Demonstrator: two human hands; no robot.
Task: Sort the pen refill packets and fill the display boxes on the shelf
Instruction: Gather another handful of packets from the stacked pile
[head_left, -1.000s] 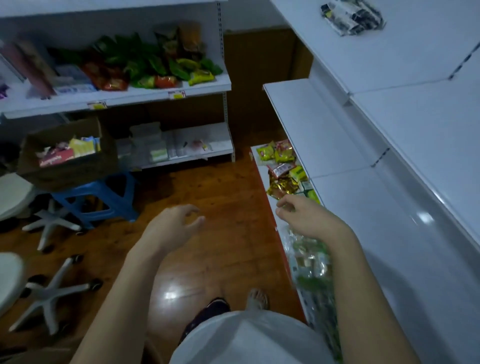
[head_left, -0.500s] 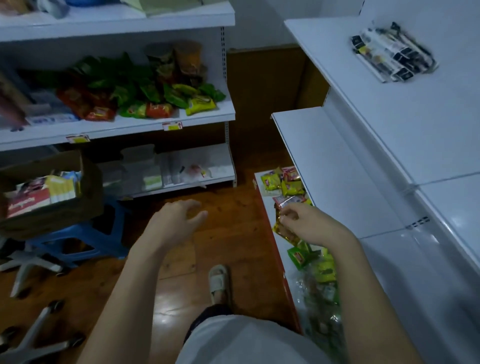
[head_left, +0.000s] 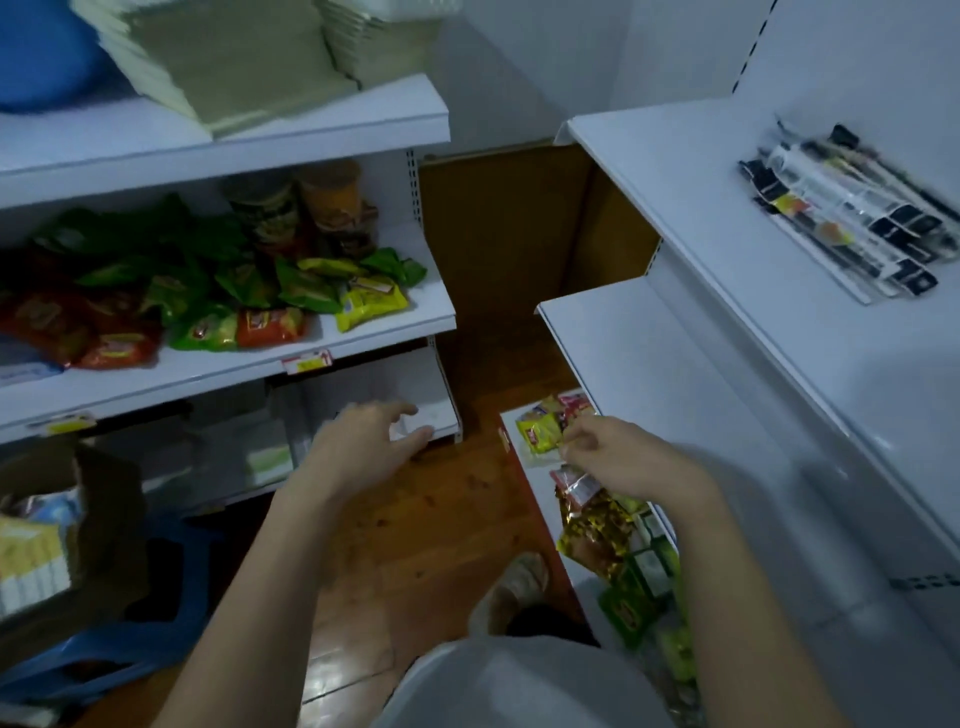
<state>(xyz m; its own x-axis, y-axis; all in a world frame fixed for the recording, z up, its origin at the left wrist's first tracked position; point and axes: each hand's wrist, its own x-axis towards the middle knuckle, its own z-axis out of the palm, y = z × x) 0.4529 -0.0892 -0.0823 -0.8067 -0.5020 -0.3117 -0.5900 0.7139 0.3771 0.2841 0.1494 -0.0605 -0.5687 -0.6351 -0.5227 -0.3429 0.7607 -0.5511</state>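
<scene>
Pen refill packets (head_left: 841, 215) lie in a loose fan on the white shelf (head_left: 691, 171) at upper right of frame, well apart from both hands. Right hand (head_left: 618, 457), centre-right, hangs over the snack packets (head_left: 540, 428) on the bottom shelf; fingers curled, thumb near forefinger; blur hides whether they pinch anything. Left hand (head_left: 363, 447), centre frame, held in the air above the wooden floor (head_left: 441, 519), fingers loosely spread, holding nothing. More snack bags (head_left: 218, 301) fill the middle shelf at left.
</scene>
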